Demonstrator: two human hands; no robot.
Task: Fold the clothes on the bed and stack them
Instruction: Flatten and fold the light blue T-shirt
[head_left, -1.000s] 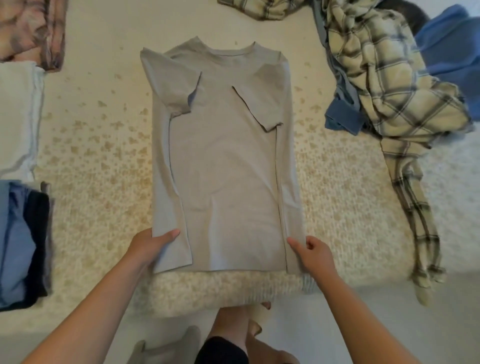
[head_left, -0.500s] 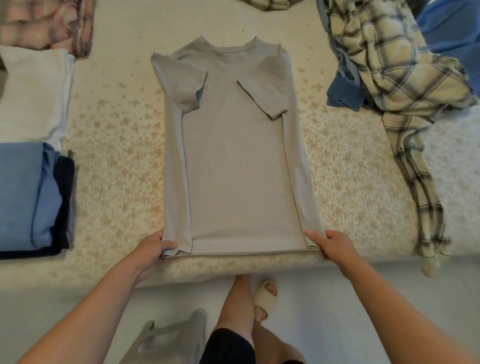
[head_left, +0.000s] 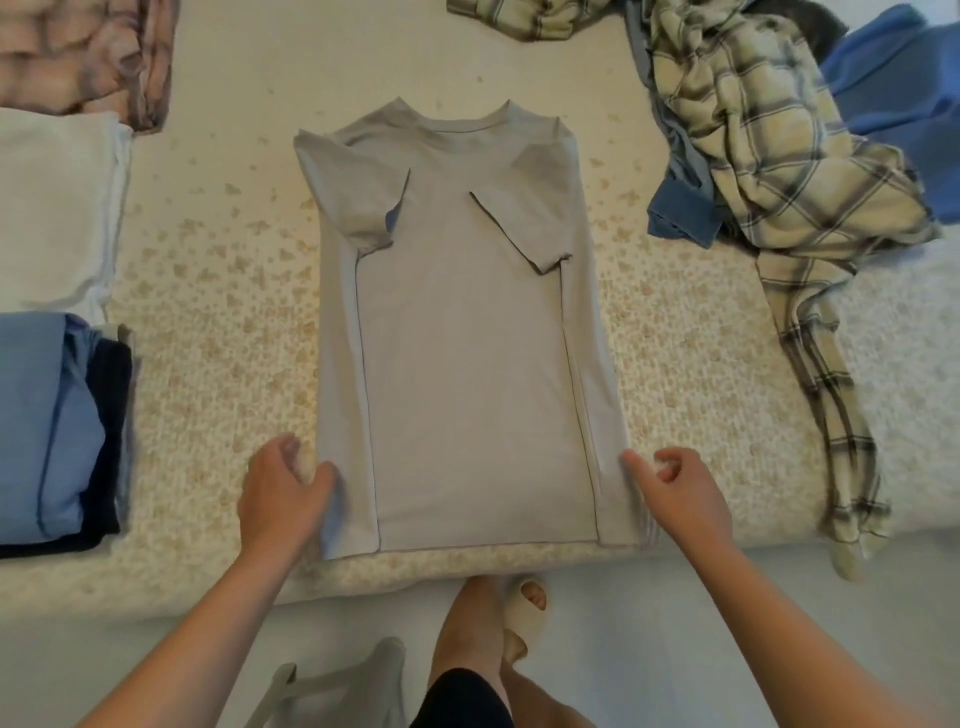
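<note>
Both side panels of the grey T-shirt (head_left: 467, 332) are already folded in, sleeves tucked; it lies flat mid-bed, hem at the near edge. My left hand (head_left: 283, 493) touches the lower left corner, fingers loosely curled, no clear grip. My right hand (head_left: 675, 491) sits beside the right corner, fingers loose, holding nothing. Next, I judge: pinch both hem corners evenly, lift together, carry hem to collar, keep edges square. Folded stacks (head_left: 57, 415) wait left.
</note>
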